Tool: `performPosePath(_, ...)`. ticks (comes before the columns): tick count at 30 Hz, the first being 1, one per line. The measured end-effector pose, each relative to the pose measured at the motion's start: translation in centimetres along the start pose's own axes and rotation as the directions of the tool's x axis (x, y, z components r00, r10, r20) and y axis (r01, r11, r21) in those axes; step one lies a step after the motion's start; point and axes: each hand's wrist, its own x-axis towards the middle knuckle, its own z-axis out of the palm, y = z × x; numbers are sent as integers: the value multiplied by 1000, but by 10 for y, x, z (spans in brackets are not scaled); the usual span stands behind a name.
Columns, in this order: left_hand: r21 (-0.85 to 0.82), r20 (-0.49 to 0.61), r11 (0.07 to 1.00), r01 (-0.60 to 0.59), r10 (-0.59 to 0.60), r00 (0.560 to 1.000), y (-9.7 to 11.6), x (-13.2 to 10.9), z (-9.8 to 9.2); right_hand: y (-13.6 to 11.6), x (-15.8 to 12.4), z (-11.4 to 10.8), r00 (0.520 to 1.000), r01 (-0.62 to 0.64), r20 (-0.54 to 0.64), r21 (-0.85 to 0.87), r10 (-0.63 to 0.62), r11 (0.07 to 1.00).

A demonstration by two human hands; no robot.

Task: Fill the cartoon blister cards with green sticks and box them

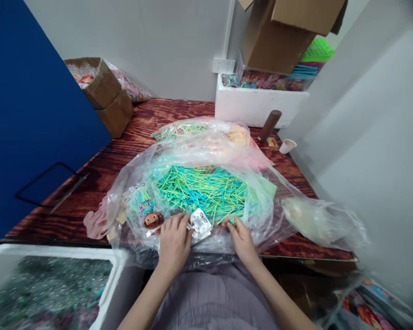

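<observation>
A large clear plastic bag (pixel 131 167) lies open on the table, with a heap of thin green and blue sticks (pixel 203 190) inside. My right hand (pixel 241 236) is closed in a pinch at the heap's near edge, around a small bundle of sticks (pixel 232 222) whose ends point up at me. My left hand (pixel 175 238) bends its fingers over the edge of white printed packets (pixel 200 222) at the front of the bag. To its left rests a packet with a brown-haired cartoon figure (pixel 151 219), green sticks showing in it.
Behind stands another bag of sticks (pixel 182 130). A white foam box (pixel 258 105) holds packed goods under a cardboard box (pixel 278 41). A brown cylinder (pixel 270 124) and paper cup (pixel 288 146) stand right. A foam bin (pixel 115 275) sits lower left; a blue panel (pixel 37 101) rises left.
</observation>
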Motion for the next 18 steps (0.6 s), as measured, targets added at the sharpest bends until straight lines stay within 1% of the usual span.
performPosePath(2, 20, 2, 1000, 7, -7, 1000, 1, 1, 2, 1, 10, -3, 994, 112, 38, -187, -107, 976)
performPosePath(3, 25, -3, 1000, 12, -12, 1000, 2, 1, 2, 2, 14, -4, 983, 181, 84, -314, -162, 932)
performPosePath(4, 32, -12, 999, 18, -18, 1000, 2, 1, 2, 2, 18, -6, 968, 249, 141, -444, -207, 860)
performPosePath(6, 51, -28, 998, 34, -32, 999, 3, 0, 1, 3, 23, -7, 933, 360, 261, -652, -248, 667)
performPosePath(8, 70, -29, 996, 51, -49, 998, 3, -2, 0, 3, 26, -7, 905, 425, 346, -756, -246, 499)
performPosePath(9, 78, -22, 995, 60, -58, 998, 3, -3, 0, 2, 27, -7, 895, 446, 375, -777, -242, 444)
performPosePath(11, 89, -6, 993, 75, -75, 997, 4, -5, -1, 0, 29, -8, 881, 472, 411, -791, -234, 389)
performPosePath(12, 91, -2, 993, 80, -81, 997, 4, -5, -1, 0, 30, -9, 878, 478, 417, -790, -236, 385)
performPosePath(13, 87, -2, 993, 85, -85, 996, 4, -6, -1, -1, 31, -10, 878, 478, 413, -782, -242, 401)
performPosePath(14, 77, -10, 993, 88, -87, 996, 3, -6, 0, -1, 33, -12, 884, 466, 393, -767, -251, 441)
performPosePath(15, 61, -23, 994, 93, -92, 996, 3, -6, 1, 0, 35, -14, 899, 438, 354, -741, -257, 509)
performPosePath(16, 39, -38, 994, 101, -99, 994, 3, -5, 2, 0, 36, -15, 923, 385, 290, -698, -253, 604)
performPosePath(17, 17, -50, 994, 110, -109, 993, 2, -5, 3, 0, 38, -17, 953, 304, 204, -624, -226, 719)
performPosePath(18, -4, -61, 993, 117, -117, 991, 1, -4, 4, -1, 39, -18, 979, 202, 110, -511, -169, 836)
